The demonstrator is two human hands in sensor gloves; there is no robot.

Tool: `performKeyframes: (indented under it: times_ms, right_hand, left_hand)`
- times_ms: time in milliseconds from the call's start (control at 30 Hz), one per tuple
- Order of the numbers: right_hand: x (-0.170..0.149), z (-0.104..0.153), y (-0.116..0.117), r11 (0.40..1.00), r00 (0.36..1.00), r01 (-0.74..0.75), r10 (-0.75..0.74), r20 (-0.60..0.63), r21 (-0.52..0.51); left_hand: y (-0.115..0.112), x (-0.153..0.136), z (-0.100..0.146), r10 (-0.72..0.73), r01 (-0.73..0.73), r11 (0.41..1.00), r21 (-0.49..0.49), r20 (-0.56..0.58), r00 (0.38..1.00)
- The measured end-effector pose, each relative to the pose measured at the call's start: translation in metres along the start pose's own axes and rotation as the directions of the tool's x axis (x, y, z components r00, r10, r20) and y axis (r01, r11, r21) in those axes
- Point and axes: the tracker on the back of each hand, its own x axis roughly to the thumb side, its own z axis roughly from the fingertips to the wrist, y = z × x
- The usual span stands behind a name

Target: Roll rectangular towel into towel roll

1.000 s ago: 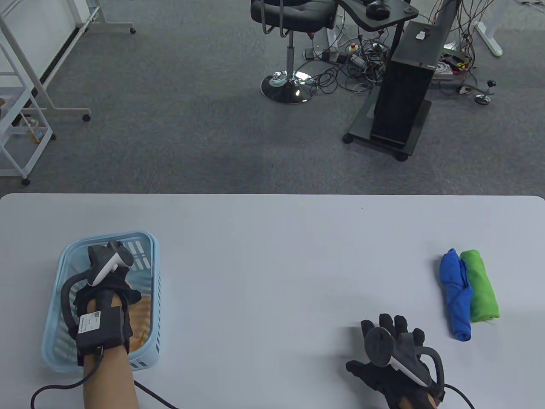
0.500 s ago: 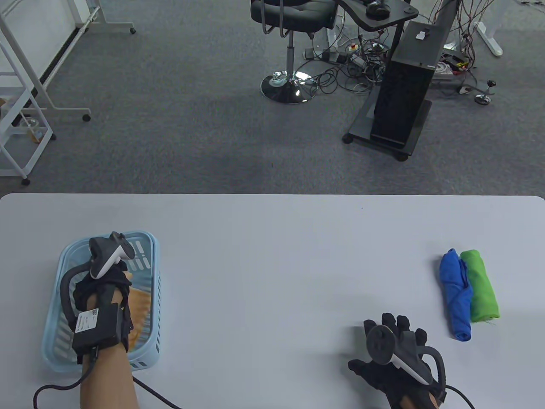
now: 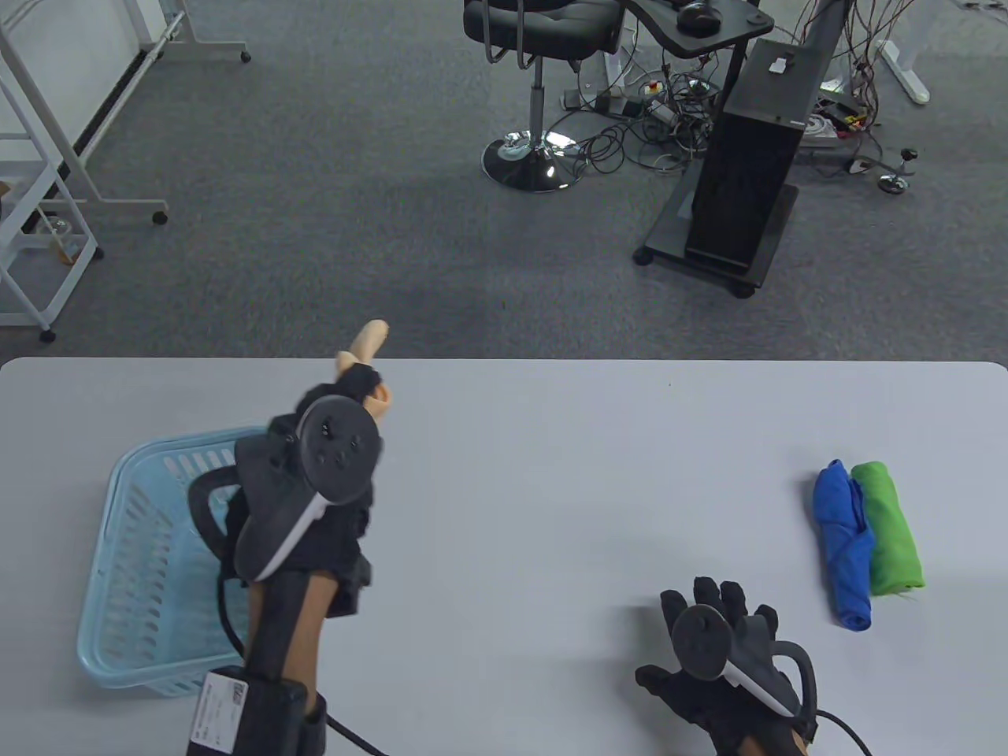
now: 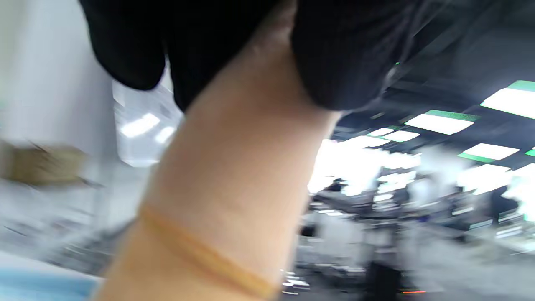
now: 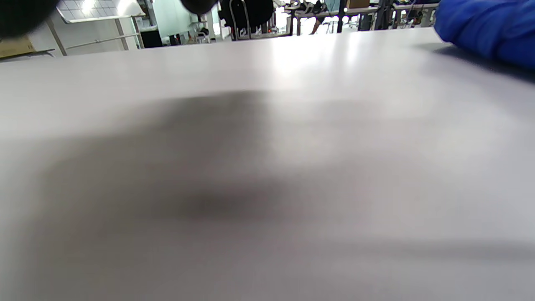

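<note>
A peach towel [image 3: 370, 343] sticks up out of my left hand [image 3: 361, 387], which grips it above the table just right of the basket. In the left wrist view the towel [image 4: 234, 179] hangs as a thick bunched strip with a stitched hem, and my gloved fingers [image 4: 338, 54] curl round its top. My right hand [image 3: 718, 608] lies flat on the table at the bottom right, fingers spread and holding nothing. Only dark fingertips [image 5: 25, 12] show in the right wrist view.
A light blue slotted basket [image 3: 134, 567] stands at the left of the white table [image 3: 551, 472]; nothing shows inside it. A rolled blue towel [image 3: 843, 543] and a rolled green towel [image 3: 890, 528] lie side by side at the right; the blue towel [image 5: 489, 29] is near my right hand.
My left hand has risen out of the basket and moved right and away from me, carrying the peach towel. The right hand has barely shifted.
</note>
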Motion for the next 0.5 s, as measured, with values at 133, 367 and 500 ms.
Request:
performKeyframes:
  times_ms: [133, 367, 500]
  right_hand:
    - [-0.003, -0.001, -0.001, 1.000, 1.000, 0.007, -0.007, -0.004, -0.001]
    - [-0.009, -0.001, -0.003, 1.000, 0.999, 0.031, -0.031, -0.015, 0.002]
    - [-0.010, -0.002, -0.001, 1.000, 0.999, 0.026, -0.026, -0.024, 0.005]
  left_hand:
    - [-0.081, 0.016, 0.021, 0.393, -0.365, 0.902, -0.231, 0.088, 0.915]
    - [-0.254, -0.028, 0.055, 0.544, -0.614, 0.595, -0.519, -0.302, 0.783]
    - [-0.279, -0.030, 0.067, 0.070, -0.138, 0.816, -0.562, -0.140, 0.988]
